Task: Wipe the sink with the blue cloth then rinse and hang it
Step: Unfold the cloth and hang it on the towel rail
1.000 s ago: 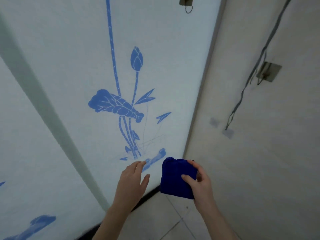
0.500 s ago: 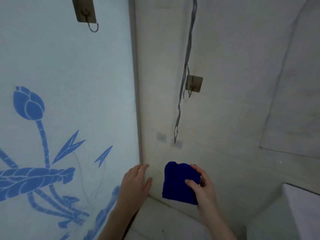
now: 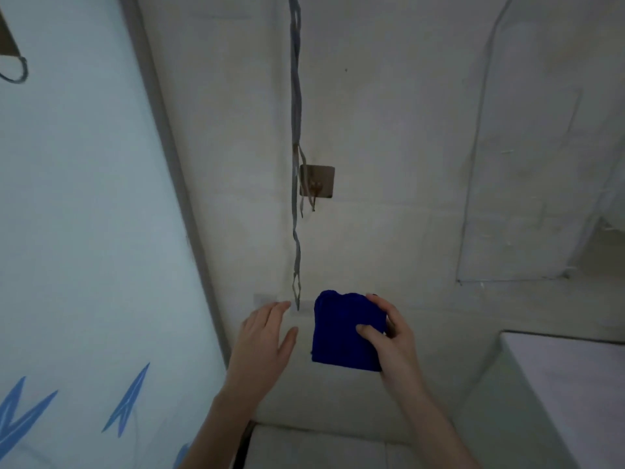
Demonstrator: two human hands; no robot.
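The blue cloth (image 3: 341, 330) is folded into a thick square and held up in front of a pale tiled wall. My right hand (image 3: 392, 340) grips its right edge, thumb across the front and fingers behind. My left hand (image 3: 263, 346) hovers just left of the cloth, fingers spread, touching nothing. A square metal wall hook (image 3: 316, 185) is fixed to the wall straight above the cloth, well out of reach of both hands. No sink is in view.
A grey cord (image 3: 296, 164) hangs down the wall past the hook, ending just above my left hand. A frosted glass panel (image 3: 84, 231) with blue plant drawings fills the left side, with another hook (image 3: 13, 67) on it. A white ledge (image 3: 568, 377) sits at lower right.
The view has swung right, from the glass panel to the tiled wall, so the square hook now sits above the cloth. Both hands keep their pose, the cloth still in my right hand.
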